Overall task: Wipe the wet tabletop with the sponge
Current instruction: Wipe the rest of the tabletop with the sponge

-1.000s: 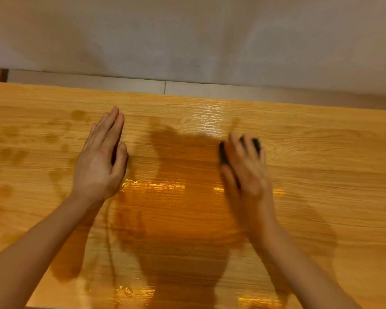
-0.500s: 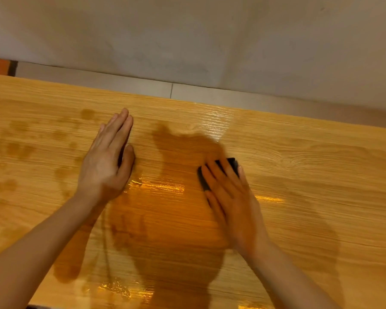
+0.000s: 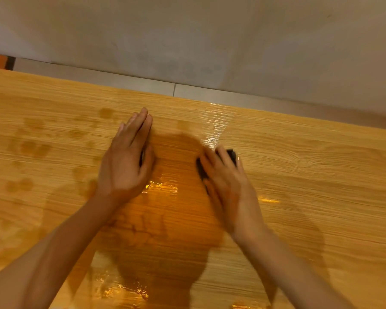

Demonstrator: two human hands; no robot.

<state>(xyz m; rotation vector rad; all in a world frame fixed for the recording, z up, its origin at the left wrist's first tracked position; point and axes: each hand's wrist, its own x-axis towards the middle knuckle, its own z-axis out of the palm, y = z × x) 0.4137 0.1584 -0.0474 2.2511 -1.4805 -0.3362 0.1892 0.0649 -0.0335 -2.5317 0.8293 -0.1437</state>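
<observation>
Sponge [image 3: 231,154]: dark, almost black, mostly covered, just right of frame centre on the wood-grain tabletop [image 3: 321,175]. No readable writing. Right hand [image 3: 224,181] pressed flat over it, fingers curled at its edges, blurred. Left hand [image 3: 126,160] lies open, palm down, holding nothing, left of centre. Wet sheen [image 3: 165,197] between both hands.

no words, no numbers, no labels to read anywhere, not on the wooden tabletop [image 3: 299,175], not on the wall [image 3: 187,30]
</observation>
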